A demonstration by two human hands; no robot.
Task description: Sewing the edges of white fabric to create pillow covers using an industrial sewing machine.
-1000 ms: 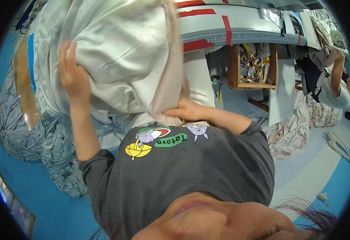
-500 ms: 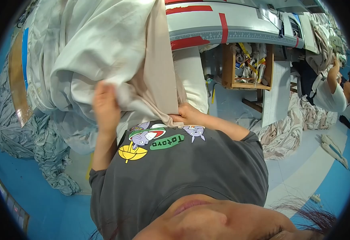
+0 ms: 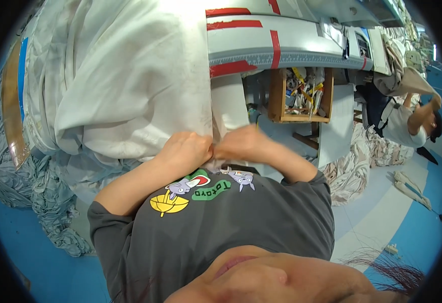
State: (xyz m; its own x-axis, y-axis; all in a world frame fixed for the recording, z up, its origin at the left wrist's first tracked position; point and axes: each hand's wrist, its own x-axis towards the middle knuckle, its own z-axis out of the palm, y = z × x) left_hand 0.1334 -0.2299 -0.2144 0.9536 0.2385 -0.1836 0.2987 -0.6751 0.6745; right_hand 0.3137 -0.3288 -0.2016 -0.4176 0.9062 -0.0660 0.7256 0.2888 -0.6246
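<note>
1. Hands nearly meeting in the head view, close to my chest: my left hand [image 3: 188, 145] and my right hand [image 3: 245, 144] come together at the lower edge of the pale cloth [image 3: 140, 83].
2. My left hand is curled into a loose fist, knuckles up, clamped on that edge. My right hand is blurred, its fingers bent in toward the same spot; I cannot tell whether it pinches the fabric.
3. The pale cloth spreads in broad folds ahead of me and to my left, its straight right side lying across the worktop [image 3: 296, 43].
4. Along the worktop's front runs a ruler strip [image 3: 317, 60], crossed by red tape [image 3: 275, 48].
5. Under it sits a wooden drawer [image 3: 301, 118], crammed with small jumbled items.
6. On my left, a brown board [image 3: 12, 111] stands beside a grey-green fabric heap [image 3: 54, 217] on the blue floor [image 3: 54, 275].
7. Off to my right, past a pinkish fabric heap [image 3: 355, 169], a co-worker [image 3: 413, 126] in a white top raises beige cloth [image 3: 415, 83].
</note>
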